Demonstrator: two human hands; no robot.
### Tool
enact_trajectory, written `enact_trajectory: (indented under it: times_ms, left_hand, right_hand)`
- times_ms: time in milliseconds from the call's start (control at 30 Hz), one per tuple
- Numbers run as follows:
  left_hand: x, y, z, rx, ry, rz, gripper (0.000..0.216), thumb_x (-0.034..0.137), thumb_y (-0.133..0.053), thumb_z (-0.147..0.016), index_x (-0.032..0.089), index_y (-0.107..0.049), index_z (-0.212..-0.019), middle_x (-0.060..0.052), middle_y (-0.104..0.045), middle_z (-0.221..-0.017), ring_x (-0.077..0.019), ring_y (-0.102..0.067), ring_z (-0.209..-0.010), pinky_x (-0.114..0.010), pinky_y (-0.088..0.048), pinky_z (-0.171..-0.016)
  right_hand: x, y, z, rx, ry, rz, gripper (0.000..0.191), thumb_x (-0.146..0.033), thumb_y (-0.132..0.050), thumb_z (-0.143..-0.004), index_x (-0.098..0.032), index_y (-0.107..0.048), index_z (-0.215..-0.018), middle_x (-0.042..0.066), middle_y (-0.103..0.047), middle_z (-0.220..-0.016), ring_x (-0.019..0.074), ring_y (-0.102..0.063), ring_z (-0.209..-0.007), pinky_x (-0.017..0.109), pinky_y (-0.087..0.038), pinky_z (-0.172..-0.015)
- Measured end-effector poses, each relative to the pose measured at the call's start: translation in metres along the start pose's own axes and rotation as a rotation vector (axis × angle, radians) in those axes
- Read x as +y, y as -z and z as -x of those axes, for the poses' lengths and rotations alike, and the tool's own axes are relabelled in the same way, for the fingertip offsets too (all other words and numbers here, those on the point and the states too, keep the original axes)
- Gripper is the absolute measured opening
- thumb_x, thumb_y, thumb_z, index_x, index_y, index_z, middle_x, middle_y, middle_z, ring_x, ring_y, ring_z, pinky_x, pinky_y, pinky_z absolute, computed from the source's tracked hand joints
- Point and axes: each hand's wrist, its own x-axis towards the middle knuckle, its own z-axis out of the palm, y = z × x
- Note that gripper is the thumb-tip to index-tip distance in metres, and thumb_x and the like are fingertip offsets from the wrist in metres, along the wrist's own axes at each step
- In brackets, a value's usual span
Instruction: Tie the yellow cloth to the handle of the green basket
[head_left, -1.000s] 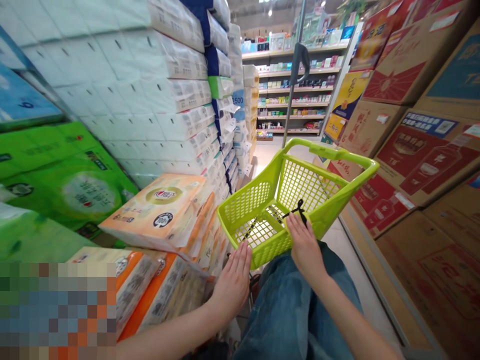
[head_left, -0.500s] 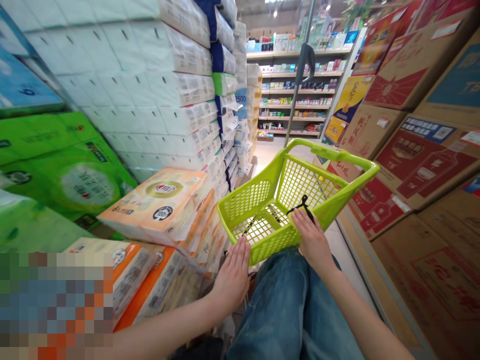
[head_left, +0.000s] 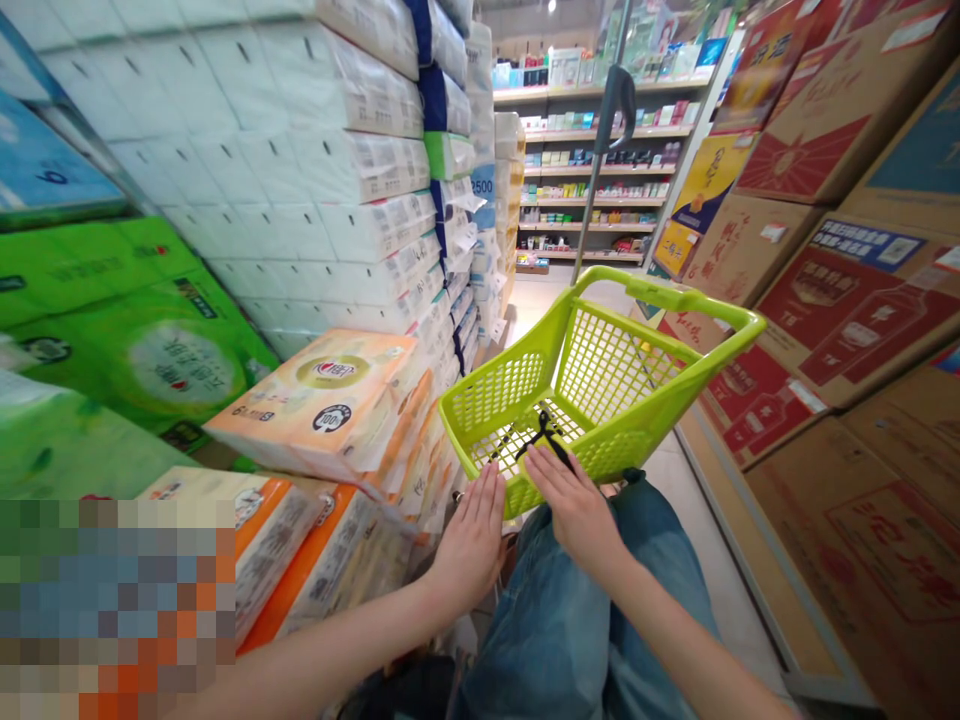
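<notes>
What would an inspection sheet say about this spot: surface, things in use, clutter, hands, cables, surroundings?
Surface: pale floor, partly in view.
Job's things: lime-green mesh shopping basket with a handle; black bow, attachment unclear.
Clutter: orange tissue pack atop a stack beside the basket.
Hands: left hand, fingers straight, at the basket's near rim; right hand, fingers straight, by the bow, hold unclear.
Cables: nothing seen.
Surroundings: white-wrapped packs stacked left, cardboard cartons right, stocked shelves ahead.

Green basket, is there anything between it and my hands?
Nothing visible blocks the left hand at the near corner of the green basket. By the right hand, a black ribbon shows; whether it separates them is hidden.
</notes>
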Motion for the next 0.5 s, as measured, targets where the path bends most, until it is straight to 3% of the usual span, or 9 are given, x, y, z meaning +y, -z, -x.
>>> enact_trajectory:
  times_ms: [100, 200, 300, 433, 500]
  left_hand:
    - [0.000, 0.003, 0.000, 0.003, 0.001, 0.000, 0.085, 0.020, -0.046, -0.087, -0.001, 0.001, -0.155, -0.024, -0.016, -0.163, -0.0323, -0.009, -0.152, -0.047, -0.025, -0.121]
    - [0.000, 0.004, 0.000, 0.009, -0.006, 0.010, 0.086, 0.021, -0.046, -0.088, 0.000, 0.004, -0.155, -0.025, -0.016, -0.162, -0.0327, -0.010, -0.152, -0.048, -0.025, -0.121]
    - [0.000, 0.002, 0.000, 0.014, -0.009, 0.013, 0.088, 0.020, -0.046, -0.087, -0.001, 0.006, -0.154, -0.025, -0.015, -0.162, -0.0329, -0.010, -0.152, -0.049, -0.026, -0.121]
    - [0.000, -0.002, 0.000, 0.030, -0.008, -0.013, 0.091, 0.017, -0.048, -0.083, -0.003, 0.006, -0.154, -0.026, -0.015, -0.162, -0.0338, -0.012, -0.152, -0.049, -0.026, -0.120]
    - [0.001, -0.002, 0.000, 0.038, -0.010, -0.029, 0.091, 0.017, -0.048, -0.083, -0.003, 0.005, -0.154, -0.026, -0.015, -0.162, -0.0342, -0.012, -0.152, -0.049, -0.027, -0.120]
  right_hand:
    - [0.052, 0.017, 0.002, 0.031, -0.159, 0.064, 0.073, 0.003, -0.035, -0.081, -0.019, -0.041, -0.150, 0.005, -0.045, -0.154, 0.0189, -0.038, -0.145, 0.046, -0.028, -0.121]
    - [0.066, 0.020, -0.001, 0.052, -0.311, 0.097, 0.070, 0.003, -0.037, -0.079, -0.015, -0.046, -0.146, 0.008, -0.046, -0.153, 0.0225, -0.038, -0.144, 0.050, -0.028, -0.120]
    - [0.027, 0.008, -0.007, 0.059, -0.337, 0.085, 0.067, 0.004, -0.036, -0.079, -0.009, -0.048, -0.143, 0.012, -0.046, -0.153, 0.0241, -0.038, -0.144, 0.050, -0.030, -0.120]
    - [-0.045, -0.013, -0.011, 0.010, -0.144, -0.011, 0.069, 0.004, -0.035, -0.079, -0.010, -0.045, -0.146, 0.009, -0.043, -0.154, 0.0206, -0.036, -0.145, 0.045, -0.031, -0.120]
    - [-0.057, -0.015, -0.009, -0.013, -0.067, -0.052, 0.070, 0.003, -0.035, -0.080, -0.011, -0.043, -0.147, 0.007, -0.042, -0.155, 0.0189, -0.036, -0.145, 0.043, -0.031, -0.121]
